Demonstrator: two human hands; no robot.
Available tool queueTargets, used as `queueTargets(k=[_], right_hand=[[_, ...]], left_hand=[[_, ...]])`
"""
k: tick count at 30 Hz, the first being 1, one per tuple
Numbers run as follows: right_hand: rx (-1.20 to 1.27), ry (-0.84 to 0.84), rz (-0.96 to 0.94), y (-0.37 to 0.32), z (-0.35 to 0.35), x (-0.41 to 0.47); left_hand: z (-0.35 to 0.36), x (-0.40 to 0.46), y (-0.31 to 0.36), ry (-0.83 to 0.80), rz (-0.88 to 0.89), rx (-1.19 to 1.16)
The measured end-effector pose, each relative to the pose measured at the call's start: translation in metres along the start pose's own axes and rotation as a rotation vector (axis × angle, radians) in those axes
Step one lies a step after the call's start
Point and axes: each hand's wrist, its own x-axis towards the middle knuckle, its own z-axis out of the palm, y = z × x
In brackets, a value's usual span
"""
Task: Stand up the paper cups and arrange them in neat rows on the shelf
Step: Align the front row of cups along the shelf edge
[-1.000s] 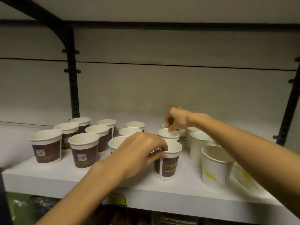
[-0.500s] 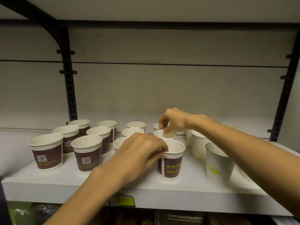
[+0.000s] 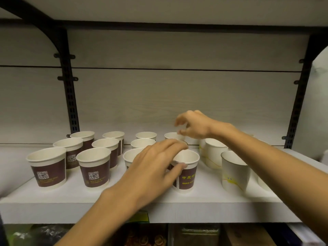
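Observation:
Several brown paper cups stand upright in rows on the left of the white shelf, such as the front-left cup and its neighbour. My left hand grips the rim of another brown cup at the front middle, thumb on its outer wall and fingers over the rim. My right hand hovers above the back cups with fingers spread and nothing in it. Two white cups with yellow marks stand at the right.
Black slotted uprights flank the bay, and an upper shelf board hangs low overhead. A grey back panel closes the rear. More white cups sit partly hidden behind my right forearm. Packaged goods lie below the shelf.
My right hand has let go of the small cup at the back and lifted up with its fingers spread. My left hand stays on the brown cup's rim.

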Motion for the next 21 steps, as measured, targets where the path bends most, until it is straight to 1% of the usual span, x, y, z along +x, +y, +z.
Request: queueTargets(k=[2, 4, 5, 7, 10, 12, 15, 17, 19, 21], right_hand=[[0.166, 0.186, 0.029, -0.012, -0.005, -0.020], [0.382, 0.370, 0.052, -0.024, 0.000, -0.048], [0.489, 0.437, 0.065, -0.030, 0.006, -0.063], [0.672, 0.500, 0.113, -0.039, 0.023, -0.091], [0.796, 0.479, 0.232, -0.045, 0.050, -0.110], [0.832, 0.453, 0.310, -0.047, 0.059, -0.110], [0.945, 0.454, 0.407, -0.044, 0.061, -0.104], [1.036, 0.421, 0.464, -0.043, 0.065, -0.097], [1.156, 0.370, 0.556, -0.043, 0.072, -0.088], [1.360, 0.369, 0.644, -0.038, 0.078, -0.081]], left_hand=[[0.007, -0.012, 0.014, 0.106, -0.053, -0.147], [0.017, -0.028, 0.028, 0.159, -0.132, -0.240], [0.022, -0.035, 0.034, 0.166, -0.185, -0.270], [0.027, -0.043, 0.044, 0.138, -0.318, -0.344], [0.030, -0.038, 0.052, 0.042, -0.527, -0.501], [0.036, -0.033, 0.047, 0.023, -0.629, -0.563], [0.043, -0.023, 0.032, -0.026, -0.690, -0.539], [0.047, -0.015, 0.025, -0.056, -0.746, -0.535], [0.048, -0.005, 0.020, -0.066, -0.819, -0.639], [0.051, 0.005, 0.012, -0.069, -0.864, -0.744]])
